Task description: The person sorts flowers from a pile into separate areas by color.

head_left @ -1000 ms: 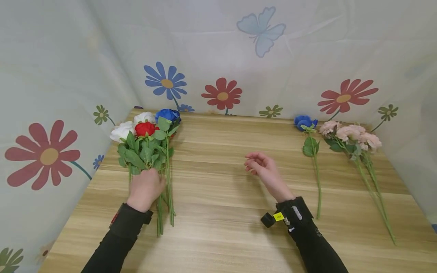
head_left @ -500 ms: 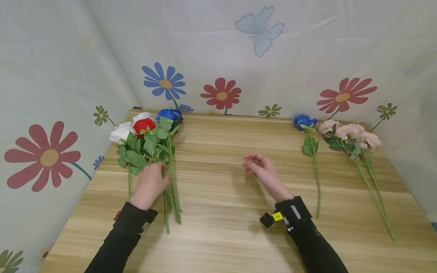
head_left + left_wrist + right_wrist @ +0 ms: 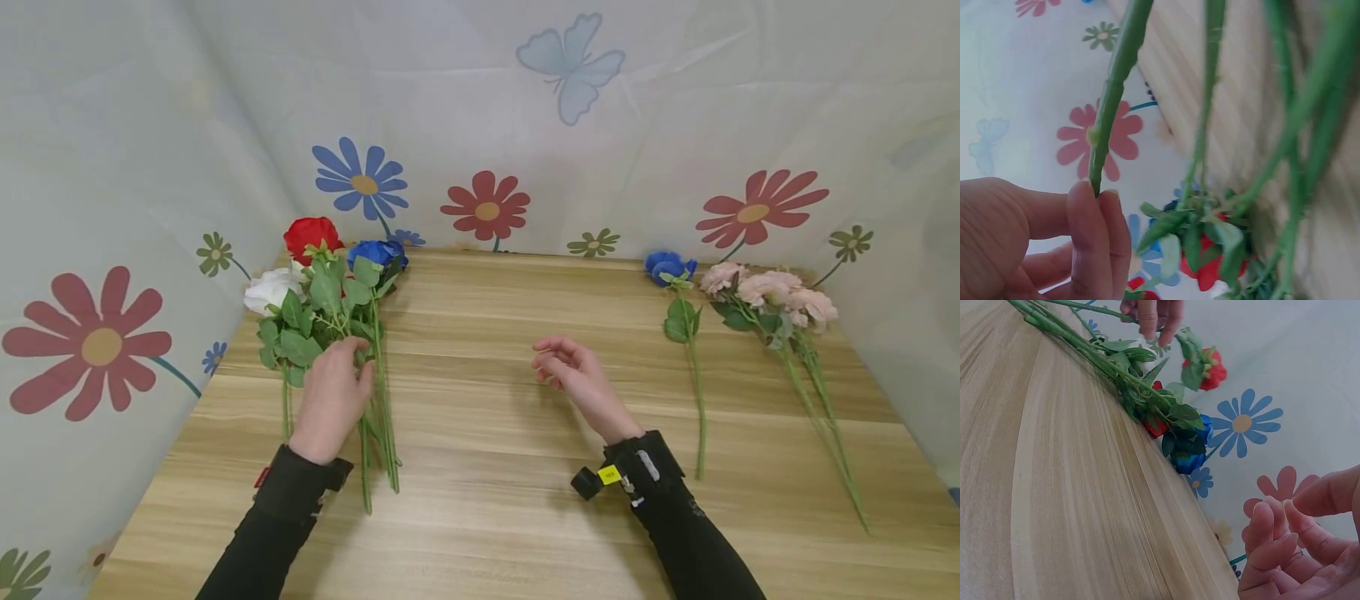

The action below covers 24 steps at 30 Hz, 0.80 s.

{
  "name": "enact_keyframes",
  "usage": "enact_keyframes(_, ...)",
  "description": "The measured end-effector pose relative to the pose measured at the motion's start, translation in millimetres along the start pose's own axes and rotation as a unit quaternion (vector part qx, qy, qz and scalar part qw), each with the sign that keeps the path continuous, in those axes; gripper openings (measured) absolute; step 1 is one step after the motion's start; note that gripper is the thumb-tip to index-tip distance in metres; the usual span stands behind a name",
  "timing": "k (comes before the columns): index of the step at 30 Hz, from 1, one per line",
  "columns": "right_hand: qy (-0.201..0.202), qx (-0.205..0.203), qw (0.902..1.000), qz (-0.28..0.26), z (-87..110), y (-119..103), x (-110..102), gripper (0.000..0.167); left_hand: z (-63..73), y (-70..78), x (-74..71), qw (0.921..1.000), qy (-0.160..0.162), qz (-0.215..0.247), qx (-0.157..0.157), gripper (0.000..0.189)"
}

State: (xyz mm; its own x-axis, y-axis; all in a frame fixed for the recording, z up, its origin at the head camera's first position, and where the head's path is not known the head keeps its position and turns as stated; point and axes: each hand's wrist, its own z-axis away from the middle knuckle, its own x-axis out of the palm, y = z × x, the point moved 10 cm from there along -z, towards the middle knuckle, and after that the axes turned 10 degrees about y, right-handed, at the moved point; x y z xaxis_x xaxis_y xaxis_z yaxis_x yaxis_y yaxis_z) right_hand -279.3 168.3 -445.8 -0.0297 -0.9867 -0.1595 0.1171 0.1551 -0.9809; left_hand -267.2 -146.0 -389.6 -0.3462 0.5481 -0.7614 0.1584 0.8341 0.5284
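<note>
Between thumb and fingers, my left hand (image 3: 332,400) pinches the green stem (image 3: 1113,106) of a red rose (image 3: 310,237). This rose is raised above the pile, its bloom apart from the others in the right wrist view. Beneath it on the table lie a white rose (image 3: 272,292), blue roses (image 3: 377,252) and another red rose (image 3: 1155,425), with leaves and stems overlapping. Part of the pile is hidden behind the hand. My right hand (image 3: 577,379) hovers over the middle of the table, fingers loosely curled, holding nothing.
A single blue rose (image 3: 667,267) lies on the right side of the wooden table (image 3: 480,500). Beside it is a bunch of pink flowers (image 3: 768,290) with long stems. A flower-printed cloth (image 3: 450,100) hangs behind and to the left.
My left hand has drawn a red rose up out of the pile, its bloom rising toward the back cloth. Several stems shifted slightly right. The right hand stays in place.
</note>
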Motion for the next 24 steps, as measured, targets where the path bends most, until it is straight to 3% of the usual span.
enact_keyframes(7,-0.001,-0.001,1.0000,0.000,0.5,-0.5,0.5,0.033,-10.0,32.9,-1.6,0.9988,0.015,0.041,0.024,0.029)
enact_keyframes(15,0.000,-0.011,0.9999,0.008,1.7,-1.2,1.0,0.031,-20.3,74.6,23.8,0.9935,-0.006,0.109,0.033,0.029)
enact_keyframes(19,-0.004,-0.014,0.9998,0.014,2.8,-2.8,1.6,0.030,-24.0,91.7,41.6,0.9857,-0.026,0.163,0.035,0.029)
enact_keyframes(24,-0.026,-0.020,0.9992,0.025,7.4,-5.6,6.5,0.030,-22.8,109.9,59.9,0.9700,-0.043,0.236,0.038,0.027)
